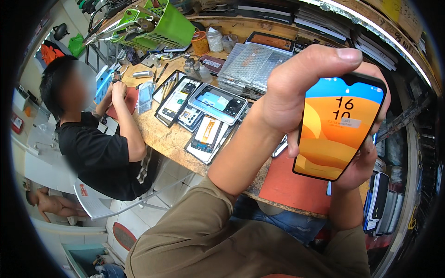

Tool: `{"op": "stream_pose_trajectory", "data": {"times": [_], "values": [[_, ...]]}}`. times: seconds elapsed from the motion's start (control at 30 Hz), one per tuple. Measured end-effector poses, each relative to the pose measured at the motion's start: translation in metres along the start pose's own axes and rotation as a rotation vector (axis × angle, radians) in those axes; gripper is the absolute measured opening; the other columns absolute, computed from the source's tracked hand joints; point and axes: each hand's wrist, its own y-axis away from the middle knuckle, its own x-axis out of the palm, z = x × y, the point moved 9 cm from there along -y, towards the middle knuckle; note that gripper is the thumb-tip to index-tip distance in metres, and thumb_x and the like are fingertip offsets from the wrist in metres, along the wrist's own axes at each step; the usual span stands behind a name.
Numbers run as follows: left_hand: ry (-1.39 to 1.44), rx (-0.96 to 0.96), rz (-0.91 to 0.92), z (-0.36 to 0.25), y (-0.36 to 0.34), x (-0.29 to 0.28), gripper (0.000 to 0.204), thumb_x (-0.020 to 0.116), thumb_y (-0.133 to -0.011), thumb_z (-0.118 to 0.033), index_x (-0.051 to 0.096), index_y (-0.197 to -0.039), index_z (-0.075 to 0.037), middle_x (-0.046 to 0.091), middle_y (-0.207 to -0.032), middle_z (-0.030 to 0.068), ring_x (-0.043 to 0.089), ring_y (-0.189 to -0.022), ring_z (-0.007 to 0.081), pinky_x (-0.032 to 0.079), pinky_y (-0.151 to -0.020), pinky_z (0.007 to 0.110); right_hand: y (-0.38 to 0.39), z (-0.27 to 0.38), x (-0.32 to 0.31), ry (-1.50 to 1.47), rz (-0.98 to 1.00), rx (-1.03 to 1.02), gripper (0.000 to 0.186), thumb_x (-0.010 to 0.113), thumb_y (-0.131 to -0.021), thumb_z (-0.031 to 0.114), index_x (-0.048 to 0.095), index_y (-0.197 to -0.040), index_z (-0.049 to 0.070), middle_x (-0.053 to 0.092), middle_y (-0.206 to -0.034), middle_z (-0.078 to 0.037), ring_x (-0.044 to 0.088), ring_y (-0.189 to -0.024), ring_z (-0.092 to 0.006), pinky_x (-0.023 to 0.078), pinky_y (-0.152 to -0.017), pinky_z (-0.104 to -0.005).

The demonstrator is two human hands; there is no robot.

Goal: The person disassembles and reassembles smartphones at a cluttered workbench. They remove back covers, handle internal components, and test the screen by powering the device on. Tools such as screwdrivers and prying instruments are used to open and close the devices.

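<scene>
Above the flat red-orange mat (291, 181), the left hand (288, 85) grips the upper end of the black-framed smartphone with a lit orange-and-blue screen (331, 143) while the right hand (358, 167) holds its lower side, apparently a screen inspection calling for steadiness.

Is a slim, dark-edged smartphone (336, 139) with its lock screen lit, blue above, orange and yellow below; faces the camera, leans with its top to the right, hangs above a red mat (288, 181) in the left hand (283, 95), near-upright, right hand (356, 167) at its lower right edge
</scene>
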Motion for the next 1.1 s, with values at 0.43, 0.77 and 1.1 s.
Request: {"op": "stream_pose_trajectory", "data": {"times": [0.43, 0.77, 1.1], "values": [[0.047, 0.007, -0.016, 0.008, -0.01, -0.008, 0.058, 0.046, -0.105, -0.058, 0.067, -0.094, -0.005, 0.068, -0.084, 0.0086, 0.061, -0.08, 0.02, 0.047, -0.089, 0.038, 0.0, 0.004, 0.002, -0.1, -0.045, 0.0, 0.06, 0.043, -0.113, 0.043, 0.051, -0.148, -0.005, 0.06, -0.151, -0.022, 0.061, -0.139, -0.0371, 0.049, -0.118, -0.0533], [0.062, -0.005, -0.011, 0.011, -0.011, -0.008, 0.056, 0.049, -0.106, -0.052, 0.07, -0.095, -0.002, 0.071, -0.086, 0.0108, 0.066, -0.08, 0.0203, 0.052, -0.085, 0.036, 0.001, 0.002, -0.001, -0.068, -0.098, 0.007, 0.058, 0.046, -0.114, 0.044, 0.054, -0.139, -0.007, 0.063, -0.146, -0.022, 0.064, -0.135, -0.0339, 0.051, -0.116, -0.0501], [0.078, -0.017, -0.004, 0.011, -0.011, -0.006, 0.053, 0.051, -0.108, -0.046, 0.074, -0.096, 0.001, 0.075, -0.089, 0.013, 0.07, -0.081, 0.0205, 0.056, -0.081, 0.034, 0.006, 0.012, -0.015, -0.084, -0.176, -0.074, 0.052, 0.051, -0.113, 0.043, 0.059, -0.128, -0.006, 0.065, -0.14, -0.021, 0.065, -0.132, -0.0329, 0.052, -0.115, -0.0503]]}}
